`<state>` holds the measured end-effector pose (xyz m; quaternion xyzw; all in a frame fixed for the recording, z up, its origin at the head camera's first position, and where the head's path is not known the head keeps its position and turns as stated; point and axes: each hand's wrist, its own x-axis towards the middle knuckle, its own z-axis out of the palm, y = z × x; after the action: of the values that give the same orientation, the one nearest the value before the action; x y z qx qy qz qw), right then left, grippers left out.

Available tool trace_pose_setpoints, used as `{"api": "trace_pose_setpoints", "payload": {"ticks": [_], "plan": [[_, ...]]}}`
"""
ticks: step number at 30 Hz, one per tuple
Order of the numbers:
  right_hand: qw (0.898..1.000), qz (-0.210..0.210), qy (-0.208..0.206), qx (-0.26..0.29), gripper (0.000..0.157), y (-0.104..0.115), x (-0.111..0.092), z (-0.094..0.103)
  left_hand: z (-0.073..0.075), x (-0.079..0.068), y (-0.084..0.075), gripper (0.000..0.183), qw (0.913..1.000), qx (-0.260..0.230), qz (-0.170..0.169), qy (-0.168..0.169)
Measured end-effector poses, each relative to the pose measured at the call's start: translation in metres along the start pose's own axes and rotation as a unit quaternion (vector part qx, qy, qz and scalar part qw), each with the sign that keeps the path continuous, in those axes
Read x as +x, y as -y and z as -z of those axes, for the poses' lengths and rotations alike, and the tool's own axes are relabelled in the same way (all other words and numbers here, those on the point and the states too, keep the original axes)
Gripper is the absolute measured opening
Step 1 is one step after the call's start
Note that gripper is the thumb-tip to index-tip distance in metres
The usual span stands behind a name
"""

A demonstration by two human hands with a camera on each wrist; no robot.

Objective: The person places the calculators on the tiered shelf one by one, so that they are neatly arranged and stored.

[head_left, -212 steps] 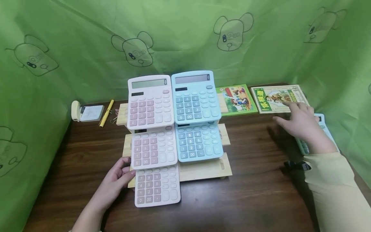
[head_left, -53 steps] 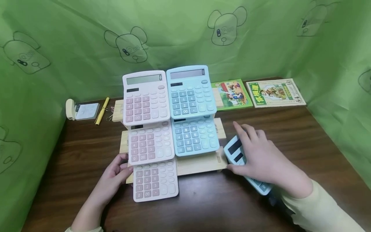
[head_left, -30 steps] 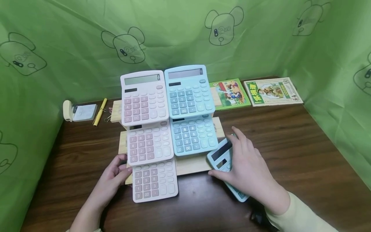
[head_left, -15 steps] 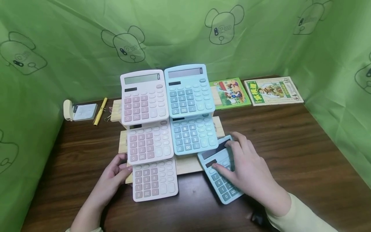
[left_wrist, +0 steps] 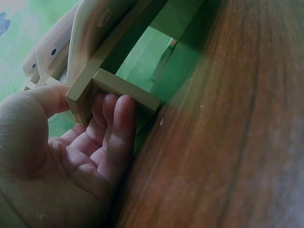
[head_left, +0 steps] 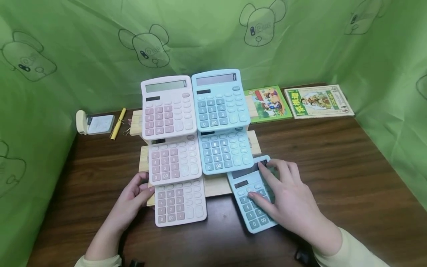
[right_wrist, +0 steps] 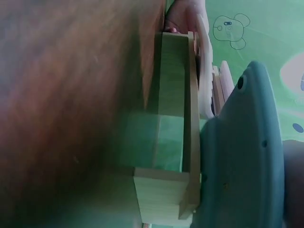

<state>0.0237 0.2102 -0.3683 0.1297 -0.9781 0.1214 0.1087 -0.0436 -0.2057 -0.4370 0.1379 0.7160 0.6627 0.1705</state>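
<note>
A three-step wooden stand (head_left: 218, 185) bears calculators in two columns. Pale pink ones lie on the top (head_left: 168, 107), middle and bottom steps at left; blue ones lie on the top (head_left: 220, 96) and middle steps at right. My left hand (head_left: 128, 202) grips the stand's lower left end, thumb above and fingers curled beneath, as the left wrist view shows. My right hand (head_left: 293, 200) holds another blue calculator (head_left: 247, 207), thumb on its keys and index finger on its display. Slanted, it rests on the bottom step's right end, partly under the middle blue calculator. Some right fingers are hidden.
At the back right lie a green picture book (head_left: 268, 104) and a cream-edged book (head_left: 318, 102). A yellow pen (head_left: 118, 124), a white notepad (head_left: 100, 124) and a cream-coloured object (head_left: 81, 122) lie back left. Green cloth walls enclose the brown table.
My right hand has carried the blue calculator from the far right leftward to the bottom step, and it has turned a little more upright. My left hand has stayed on the stand.
</note>
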Motion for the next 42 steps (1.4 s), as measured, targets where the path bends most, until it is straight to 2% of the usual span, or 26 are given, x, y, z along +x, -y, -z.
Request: {"api": "trace_pose_setpoints", "payload": {"ticks": [4,11,15,18,23,26,29,34,42], "plan": [[1.000,-0.005,-0.005,0.004,0.079,0.002,-0.005,-0.006,-0.001,-0.001,0.000,0.028,1.0000,0.000,0.006,-0.001],[1.000,0.019,-0.006,0.013,0.078,0.005,-0.009,-0.009,-0.001,-0.001,-0.001,0.028,0.9999,0.000,0.012,-0.005],[1.000,0.015,0.016,0.016,0.084,0.007,-0.013,-0.003,-0.002,-0.001,-0.001,0.028,1.0000,-0.005,0.008,0.000],[0.999,0.016,0.037,0.018,0.095,0.009,-0.018,0.003,-0.002,-0.001,-0.001,0.028,1.0000,-0.009,0.003,0.002],[0.996,0.047,0.078,0.023,0.107,0.009,-0.025,0.008,-0.002,-0.001,0.000,0.029,1.0000,-0.003,0.006,-0.006],[0.992,0.079,0.093,0.031,0.107,0.008,-0.028,0.007,-0.001,-0.002,0.000,0.028,0.9999,0.000,0.009,-0.013],[0.990,0.103,0.085,0.035,0.103,0.008,-0.028,0.006,-0.001,-0.002,0.000,0.028,0.9999,-0.002,0.009,-0.011],[0.990,0.115,0.068,0.044,0.098,0.010,-0.028,0.003,-0.002,-0.002,0.000,0.030,0.9999,-0.006,0.011,-0.002],[0.987,0.129,0.093,0.027,0.100,0.013,-0.025,0.002,0.000,0.001,-0.001,0.030,0.9999,0.006,0.015,-0.003]]}}
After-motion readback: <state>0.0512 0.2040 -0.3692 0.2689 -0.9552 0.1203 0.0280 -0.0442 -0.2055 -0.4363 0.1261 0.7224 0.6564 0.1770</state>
